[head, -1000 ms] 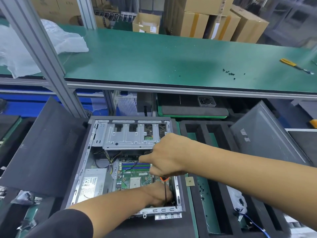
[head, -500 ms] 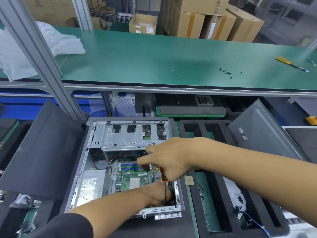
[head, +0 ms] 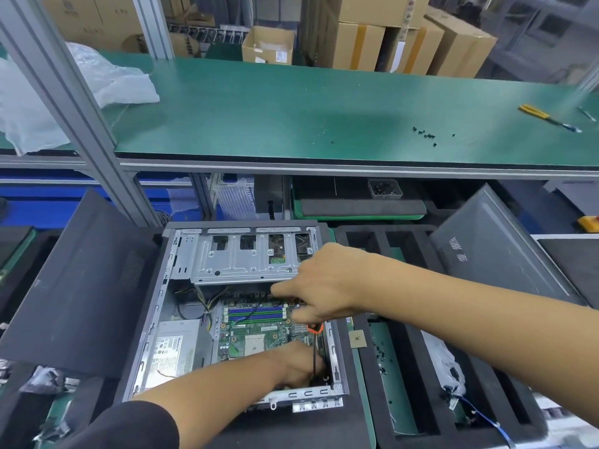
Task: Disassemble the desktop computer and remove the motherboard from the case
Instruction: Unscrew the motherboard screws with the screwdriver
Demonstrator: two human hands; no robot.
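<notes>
A screwdriver is gripped upright by the right hand over the motherboard, beside the left hand, whose grip cannot be told.

We are logging the open case: bare sheet metal, dull silver. Inside it we are noting the drive cage, stamped grey metal, and the motherboard, glossy green board. Left of the case we are listing a side panel, matt black. Beyond the case we are recording the bench mat, smooth matt green, bearing crinkled translucent plastic sheet; behind it, brown cardboard boxes.
</notes>
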